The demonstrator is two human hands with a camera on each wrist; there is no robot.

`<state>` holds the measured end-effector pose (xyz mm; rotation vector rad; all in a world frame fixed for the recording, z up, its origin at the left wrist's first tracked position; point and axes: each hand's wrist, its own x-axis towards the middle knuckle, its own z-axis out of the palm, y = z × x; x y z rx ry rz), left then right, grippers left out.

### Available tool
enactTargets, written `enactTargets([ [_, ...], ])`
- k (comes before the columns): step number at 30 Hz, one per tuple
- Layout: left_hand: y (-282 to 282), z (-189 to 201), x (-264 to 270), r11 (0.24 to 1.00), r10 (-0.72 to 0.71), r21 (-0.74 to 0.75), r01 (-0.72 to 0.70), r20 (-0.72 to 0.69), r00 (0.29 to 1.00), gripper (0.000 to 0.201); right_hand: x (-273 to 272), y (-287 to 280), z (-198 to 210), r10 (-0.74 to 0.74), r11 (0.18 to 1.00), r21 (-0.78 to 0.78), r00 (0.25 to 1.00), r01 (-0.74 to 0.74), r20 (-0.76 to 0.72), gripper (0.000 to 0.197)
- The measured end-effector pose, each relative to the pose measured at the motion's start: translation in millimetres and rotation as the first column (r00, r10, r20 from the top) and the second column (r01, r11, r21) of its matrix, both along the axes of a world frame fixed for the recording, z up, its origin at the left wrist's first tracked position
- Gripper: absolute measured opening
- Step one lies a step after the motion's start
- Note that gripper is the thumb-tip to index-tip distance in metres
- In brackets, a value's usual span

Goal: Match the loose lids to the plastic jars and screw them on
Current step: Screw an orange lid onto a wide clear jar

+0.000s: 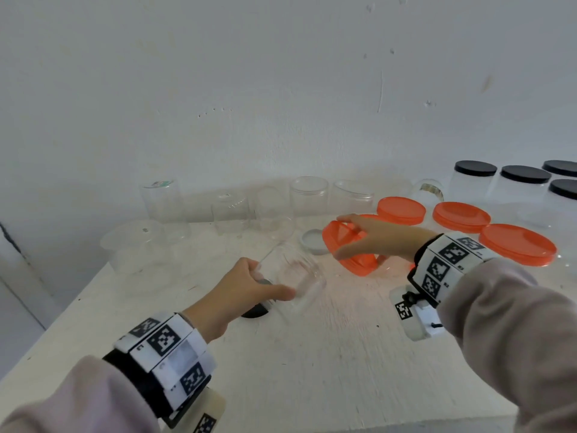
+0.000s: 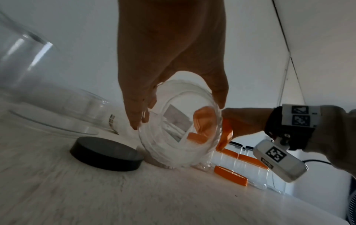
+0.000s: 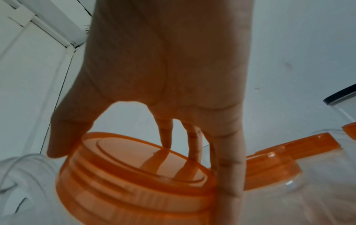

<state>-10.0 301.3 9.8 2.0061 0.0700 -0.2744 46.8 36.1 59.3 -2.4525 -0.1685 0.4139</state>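
My left hand (image 1: 271, 281) grips a clear open jar (image 1: 301, 276) near its threaded mouth and tilts it over the table; the left wrist view looks into that jar (image 2: 179, 126). A loose black lid (image 1: 254, 311) lies flat just beneath this hand, also the black lid (image 2: 106, 153) beside the jar. To the right, my right hand (image 1: 340, 237) holds a wide orange lid (image 1: 362, 264) tilted on edge, thumb on one side and fingers across the top. From the right wrist the orange lid (image 3: 134, 175) shows its threaded underside, a thumb (image 3: 59, 143) on its rim.
Several open clear jars (image 1: 309, 195) stand along the wall at the back. A small white lid (image 1: 313, 242) lies between my hands. Orange-lidded jars (image 1: 518, 245) and black-lidded jars (image 1: 474, 179) crowd the right side. A shallow clear container (image 1: 137, 242) stands far left.
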Motion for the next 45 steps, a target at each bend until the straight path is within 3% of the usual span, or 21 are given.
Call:
enactTargets([
  [2,-8,-2,2,1.000,-0.028,0.011,0.028,-0.008,1.000,0.093,-2,-4,3,-0.012,1.000,0.017,1.000,0.012,-0.008,0.095],
  [6,-21,-3,5,0.989,-0.133,0.070,0.133,-0.001,0.991,0.124,-7,-8,6,-0.013,1.000,0.001,1.000,0.013,-0.022,0.100],
  [12,-28,-6,6,0.965,-0.249,0.083,0.248,0.003,0.969,0.103,-15,-7,12,0.017,0.997,-0.073,1.000,-0.017,0.005,0.110],
  [26,-15,-15,5,0.899,-0.429,0.068,0.432,-0.060,0.901,0.107,-25,24,19,0.175,0.951,-0.262,0.985,-0.165,0.014,0.102],
  [30,-11,-20,4,0.863,-0.493,0.117,0.492,-0.024,0.870,0.086,-24,37,23,0.248,0.917,-0.321,0.969,-0.237,-0.004,0.102],
  [38,-16,-25,6,0.862,-0.491,0.168,0.478,0.048,0.870,0.091,-25,61,27,0.336,0.812,-0.476,0.938,-0.337,-0.091,0.101],
  [45,-20,-27,10,0.874,-0.483,0.084,0.479,0.042,0.875,0.099,-26,71,29,0.359,0.745,-0.546,0.920,-0.383,-0.156,0.102],
])
